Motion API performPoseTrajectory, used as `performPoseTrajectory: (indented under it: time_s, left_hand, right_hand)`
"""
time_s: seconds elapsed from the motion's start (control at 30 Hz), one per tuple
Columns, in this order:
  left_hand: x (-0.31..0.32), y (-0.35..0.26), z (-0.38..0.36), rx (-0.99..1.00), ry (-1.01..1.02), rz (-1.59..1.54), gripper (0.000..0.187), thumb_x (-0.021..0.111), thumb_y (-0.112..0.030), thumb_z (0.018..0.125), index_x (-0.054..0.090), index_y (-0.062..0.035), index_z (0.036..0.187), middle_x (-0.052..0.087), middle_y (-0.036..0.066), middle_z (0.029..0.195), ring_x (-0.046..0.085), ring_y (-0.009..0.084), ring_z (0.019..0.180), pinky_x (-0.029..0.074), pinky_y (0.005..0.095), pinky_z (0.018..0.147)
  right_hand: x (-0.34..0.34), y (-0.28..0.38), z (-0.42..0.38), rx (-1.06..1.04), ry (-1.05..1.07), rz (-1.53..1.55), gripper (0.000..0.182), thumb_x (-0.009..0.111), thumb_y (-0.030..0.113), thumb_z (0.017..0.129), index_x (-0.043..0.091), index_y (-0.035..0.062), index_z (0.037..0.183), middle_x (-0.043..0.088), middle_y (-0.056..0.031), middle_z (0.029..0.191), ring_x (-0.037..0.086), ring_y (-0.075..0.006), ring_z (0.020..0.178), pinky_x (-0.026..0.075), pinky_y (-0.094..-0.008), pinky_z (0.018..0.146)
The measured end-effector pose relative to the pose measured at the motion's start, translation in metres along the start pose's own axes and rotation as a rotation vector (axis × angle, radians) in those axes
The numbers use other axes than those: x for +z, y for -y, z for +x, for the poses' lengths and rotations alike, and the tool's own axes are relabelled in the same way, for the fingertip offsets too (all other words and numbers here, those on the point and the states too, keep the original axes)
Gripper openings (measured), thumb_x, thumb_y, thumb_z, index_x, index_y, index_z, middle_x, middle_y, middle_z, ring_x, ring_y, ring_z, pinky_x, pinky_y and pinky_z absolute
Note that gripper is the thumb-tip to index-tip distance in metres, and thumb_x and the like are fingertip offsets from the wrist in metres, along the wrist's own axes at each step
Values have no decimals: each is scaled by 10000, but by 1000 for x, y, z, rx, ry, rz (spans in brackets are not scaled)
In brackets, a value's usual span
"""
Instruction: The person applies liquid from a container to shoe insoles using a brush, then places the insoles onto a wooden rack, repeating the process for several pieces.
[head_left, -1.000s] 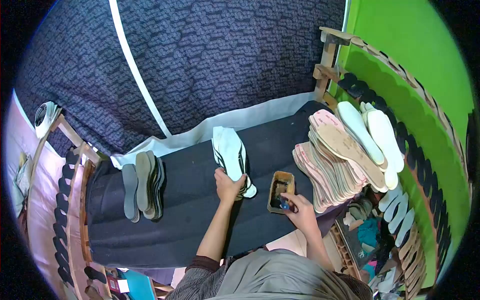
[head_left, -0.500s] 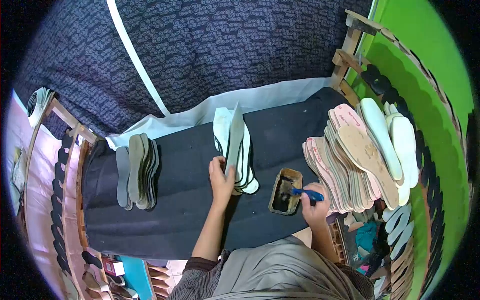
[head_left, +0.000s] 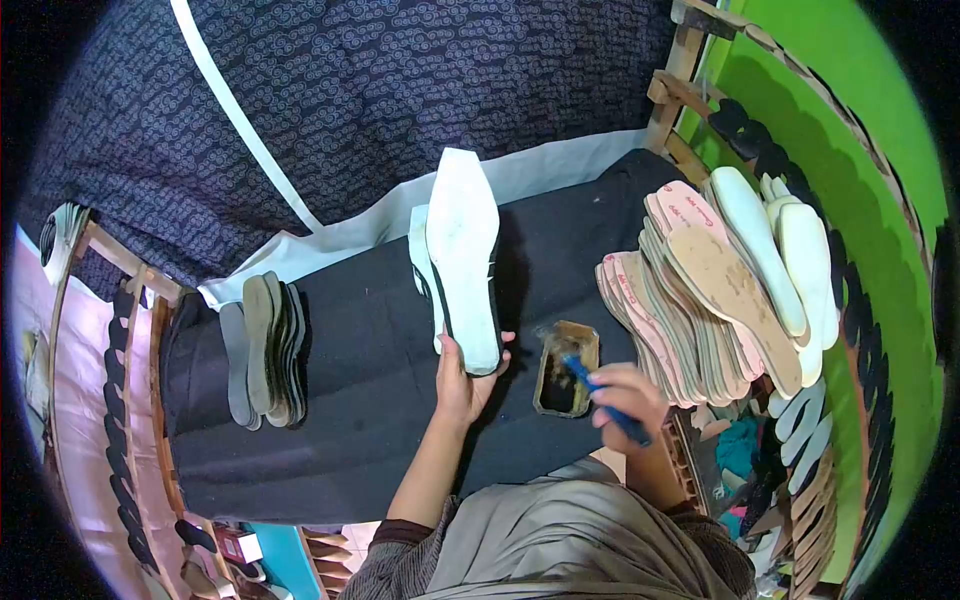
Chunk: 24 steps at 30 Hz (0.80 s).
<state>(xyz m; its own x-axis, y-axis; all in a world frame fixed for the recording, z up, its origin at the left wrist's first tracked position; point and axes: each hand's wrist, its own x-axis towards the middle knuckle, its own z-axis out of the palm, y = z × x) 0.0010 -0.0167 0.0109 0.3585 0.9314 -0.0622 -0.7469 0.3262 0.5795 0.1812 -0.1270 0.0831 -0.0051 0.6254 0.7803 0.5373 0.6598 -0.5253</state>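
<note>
My left hand (head_left: 463, 386) grips the heel end of a white insole (head_left: 463, 250), its pale face turned up and its toe pointing away from me. Partly hidden beneath it lie more white insoles with dark edges (head_left: 420, 250). Between the fingers of my right hand (head_left: 630, 400) is a blue-handled brush (head_left: 612, 402), its bristles over the rim of a small glue tray (head_left: 542, 385). Dark residue coats the inside of this tray, which sits right of the held insole.
Grey and olive insoles (head_left: 262, 345) are stacked at the left on the black cloth (head_left: 370, 410). A large pile of pink and tan insoles (head_left: 690, 320) stands at the right, with white insoles (head_left: 757, 250) beside it. Wooden racks (head_left: 130, 250) flank the table.
My left hand has turned the insole from edge-on to white face up, raising it over the stack. My right hand has lifted the brush from inside the tray towards its rim.
</note>
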Motion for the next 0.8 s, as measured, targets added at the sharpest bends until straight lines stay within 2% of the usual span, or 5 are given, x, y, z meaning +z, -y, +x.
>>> performPoseTrajectory:
  time_s: [0.23,0.37,0.43,0.63,0.8]
  left_hand:
    - [-7,3,-8,-67,114,-11,669,182,-551,947,430,-19,1267,572,213,1103,560,280,889,444,399,823]
    - [-8,3,-10,-31,299,-62,604,222,-505,958,402,-46,1307,544,200,1172,555,241,990,430,402,874]
    - [0,5,-12,-39,17,-236,595,240,-507,955,396,-55,1308,540,203,1173,550,246,987,426,413,874]
    - [-10,-1,-12,-95,263,-18,588,215,-485,966,385,-33,1303,562,209,1115,565,241,933,440,380,854]
    - [-6,3,-12,-145,279,-144,536,308,-468,955,358,-75,1315,525,100,1170,530,257,987,431,377,804]
  right_hand:
    - [41,7,6,-116,314,125,311,719,94,686,607,22,968,626,-120,987,626,-283,831,509,-374,713]
    - [46,-11,11,-112,37,49,326,669,-3,622,618,20,944,640,-158,971,632,-289,805,510,-372,710]
    - [47,-13,13,-142,-9,3,312,673,11,632,618,22,939,641,-152,970,631,-292,784,513,-362,688]
    - [46,0,26,-210,436,137,378,684,22,595,610,33,966,639,-112,924,626,-269,825,510,-382,713]
    - [37,-18,66,-236,96,89,385,696,4,551,622,-5,929,646,-150,897,636,-293,750,513,-356,659]
